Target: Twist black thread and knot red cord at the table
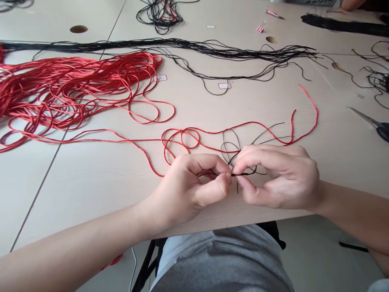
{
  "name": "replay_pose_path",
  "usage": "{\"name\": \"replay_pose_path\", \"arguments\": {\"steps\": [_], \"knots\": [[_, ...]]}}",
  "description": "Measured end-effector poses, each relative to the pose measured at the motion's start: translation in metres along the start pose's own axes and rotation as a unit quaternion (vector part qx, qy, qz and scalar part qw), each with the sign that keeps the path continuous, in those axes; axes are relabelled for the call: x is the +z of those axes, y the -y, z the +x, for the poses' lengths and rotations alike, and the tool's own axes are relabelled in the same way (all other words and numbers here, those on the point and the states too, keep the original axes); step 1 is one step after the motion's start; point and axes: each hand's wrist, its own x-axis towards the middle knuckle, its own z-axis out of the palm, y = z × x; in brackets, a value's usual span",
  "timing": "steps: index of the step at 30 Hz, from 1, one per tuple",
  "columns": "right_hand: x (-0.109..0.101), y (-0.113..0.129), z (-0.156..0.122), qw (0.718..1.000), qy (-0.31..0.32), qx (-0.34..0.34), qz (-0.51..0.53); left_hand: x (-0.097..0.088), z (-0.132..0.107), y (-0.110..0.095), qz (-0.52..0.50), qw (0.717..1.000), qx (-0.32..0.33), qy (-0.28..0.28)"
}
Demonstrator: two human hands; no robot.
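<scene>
Left hand and right hand pinching thin black cord near front edge of table. Red loops just beyond, red cord pile at left, long black strands behind, scissors at right.

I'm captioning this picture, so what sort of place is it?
Probably a craft workroom, though I can't be certain: a heap of red cord and a long bundle of black cords lie across a table, with scissors on the right.

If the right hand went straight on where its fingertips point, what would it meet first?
Probably the left hand, just ahead; black cord runs between them, though depth is unclear.
</scene>
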Motion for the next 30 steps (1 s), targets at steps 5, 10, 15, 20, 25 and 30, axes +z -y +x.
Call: {"name": "replay_pose_path", "arguments": {"steps": [5, 10, 15, 20, 25, 30], "knots": [[0.0007, 0.0019, 0.001, 0.999, -0.001, -0.008, -0.032, -0.0003, -0.0004, -0.0004, 0.002, 1.0, 0.011, 0.005], [-0.0001, 0.0009, -0.0001, 1.0, 0.001, 0.0, -0.016, -0.0009, -0.0002, 0.0005, 0.006, 1.0, 0.007, 0.004], [-0.0006, 0.0, 0.0005, 1.0, -0.001, -0.002, -0.003, -0.0005, -0.0004, 0.0011, 0.003, 1.0, 0.004, 0.003], [0.0006, -0.0008, 0.0001, 1.0, 0.005, -0.003, -0.008, 0.0002, -0.0006, 0.0012, -0.007, 1.0, 0.008, 0.003], [0.0005, -0.0002, -0.0017, 0.999, 0.001, -0.013, -0.047, 0.001, -0.0012, 0.0015, -0.001, 1.0, 0.008, -0.001], [0.0008, 0.0, -0.0019, 0.999, 0.001, -0.011, -0.048, 0.0011, -0.001, 0.0017, 0.0, 1.0, 0.011, -0.005]]}}
